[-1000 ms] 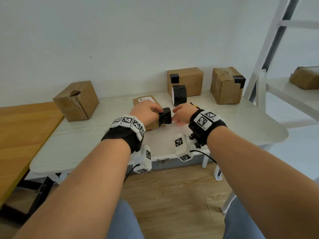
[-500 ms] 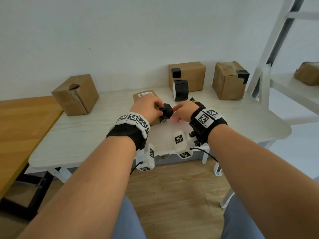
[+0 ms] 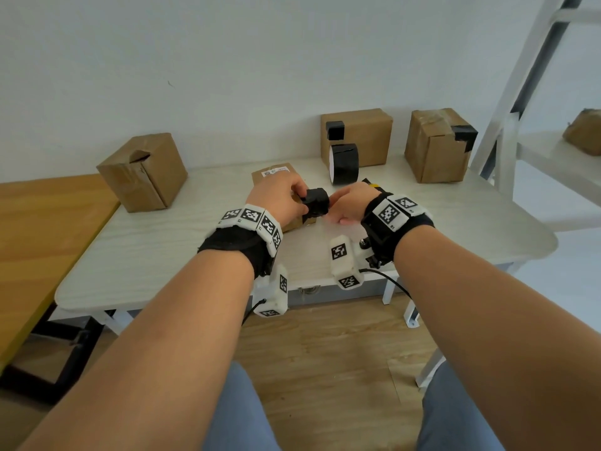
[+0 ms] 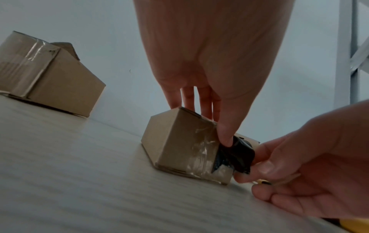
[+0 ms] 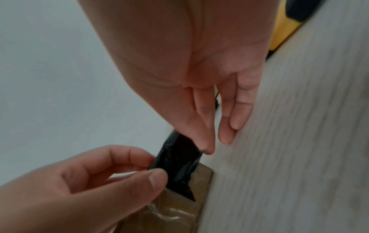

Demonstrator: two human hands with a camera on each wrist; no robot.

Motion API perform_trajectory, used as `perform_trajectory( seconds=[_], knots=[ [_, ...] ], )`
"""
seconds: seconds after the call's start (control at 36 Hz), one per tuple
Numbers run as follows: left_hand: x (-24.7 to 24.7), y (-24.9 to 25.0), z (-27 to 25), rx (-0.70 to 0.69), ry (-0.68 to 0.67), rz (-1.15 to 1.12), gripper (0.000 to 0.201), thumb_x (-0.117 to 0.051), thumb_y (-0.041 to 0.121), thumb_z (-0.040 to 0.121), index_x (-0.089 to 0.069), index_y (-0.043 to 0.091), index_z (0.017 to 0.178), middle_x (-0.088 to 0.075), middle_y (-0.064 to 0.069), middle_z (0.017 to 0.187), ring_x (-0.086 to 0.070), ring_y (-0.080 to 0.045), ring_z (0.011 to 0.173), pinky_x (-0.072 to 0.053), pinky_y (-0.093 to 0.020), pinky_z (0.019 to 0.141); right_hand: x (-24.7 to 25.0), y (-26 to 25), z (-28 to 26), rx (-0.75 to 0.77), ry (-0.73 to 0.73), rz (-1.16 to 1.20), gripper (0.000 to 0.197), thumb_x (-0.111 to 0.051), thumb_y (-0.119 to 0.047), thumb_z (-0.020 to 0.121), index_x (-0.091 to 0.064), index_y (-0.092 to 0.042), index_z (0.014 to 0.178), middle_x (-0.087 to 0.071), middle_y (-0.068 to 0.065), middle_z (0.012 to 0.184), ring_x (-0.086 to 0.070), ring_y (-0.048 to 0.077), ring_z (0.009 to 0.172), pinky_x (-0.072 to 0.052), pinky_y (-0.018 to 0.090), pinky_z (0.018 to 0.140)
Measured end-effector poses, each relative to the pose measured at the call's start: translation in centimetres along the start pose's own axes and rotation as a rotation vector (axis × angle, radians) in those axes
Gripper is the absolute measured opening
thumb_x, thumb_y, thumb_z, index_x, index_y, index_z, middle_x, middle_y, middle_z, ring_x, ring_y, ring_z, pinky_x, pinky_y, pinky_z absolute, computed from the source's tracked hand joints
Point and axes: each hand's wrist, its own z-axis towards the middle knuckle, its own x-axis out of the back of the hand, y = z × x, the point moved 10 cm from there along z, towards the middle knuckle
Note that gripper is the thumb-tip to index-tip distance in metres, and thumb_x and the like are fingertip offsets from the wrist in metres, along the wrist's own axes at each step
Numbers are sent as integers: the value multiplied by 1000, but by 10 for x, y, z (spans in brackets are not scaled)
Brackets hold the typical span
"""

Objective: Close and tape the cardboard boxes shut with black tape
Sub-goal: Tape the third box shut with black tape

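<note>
Black tape strip [image 4: 234, 155] now folded over small cardboard box [image 4: 180, 142] corner, mid-desk [image 3: 162, 249]; a second ago flatter. Left hand [image 3: 279, 200] fingers press it, right hand [image 3: 353, 203] fingers pinch its end. Sealing nearly done.

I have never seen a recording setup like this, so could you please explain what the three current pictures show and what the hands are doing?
There is no machine here: a person wears one camera on the head and one on each wrist, on bands with black-and-white markers.

The head picture looks down over both forearms at a pale table. The other two look along each hand from the wrist.

On the table stand three larger cardboard boxes, a roll of black tape and, partly hidden, a yellow and black tool.

Between the hands lies a small cardboard box. The left hand pinches a strip of black tape at the box's end, and the right hand pinches the strip's other end. One end of the strip already lies on the box.
</note>
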Motion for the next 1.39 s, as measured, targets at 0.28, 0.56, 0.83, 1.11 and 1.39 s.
perform_trajectory(
  seconds=[0.28, 0.56, 0.83, 1.11, 1.39],
  knots=[
    [-1, 2, 0, -9, 7, 47, 21, -71, 18, 78, -61, 23, 96, -59, 5, 108, -50, -11, 88, -37, -23, 74, -4, 7, 6, -49, -65, 91, 35, -68, -10, 81, -64, -4, 115, -63, 3, 87, -60, 14, 83, -53, 27, 87],
    [0, 1, 0, -23, -6, 36, 24, -71, 20, 80, -62, 21, 102, -58, 6, 108, -47, -9, 89, -35, -22, 75, -8, -11, 6, 50, -22, -595, 39, -53, -36, 92, -64, -9, 118, -67, 8, 116, -63, 21, 109, -49, 32, 99],
    [0, 0, 1, -5, -7, 39, 22, -72, 19, 79, -63, 22, 99, -59, 6, 107, -50, -10, 89, -35, -22, 72, -10, 6, 38, -44, 17, -509, 26, -68, -40, 77, -65, -15, 87, -64, -1, 75, -61, 14, 70, -53, 26, 75],
    [-2, 6, 8, -20, 11, 153, 24, -76, 35, 72, -60, 25, 88, -60, 6, 101, -55, -17, 93, -50, -36, 80, -17, 9, 52, -90, -71, -528, 28, -65, -40, 84, -54, -17, 71, -55, -4, 65, -52, 13, 61, -46, 24, 74],
    [-3, 8, 6, -72, 27, 255, 30, -74, 33, 72, -56, 24, 94, -51, 6, 100, -45, -13, 85, -43, -29, 72, -13, 12, 56, -74, -21, -387, 21, -69, -35, 80, -59, -17, 76, -58, -4, 61, -53, 11, 57, -48, 23, 66]
  ],
)
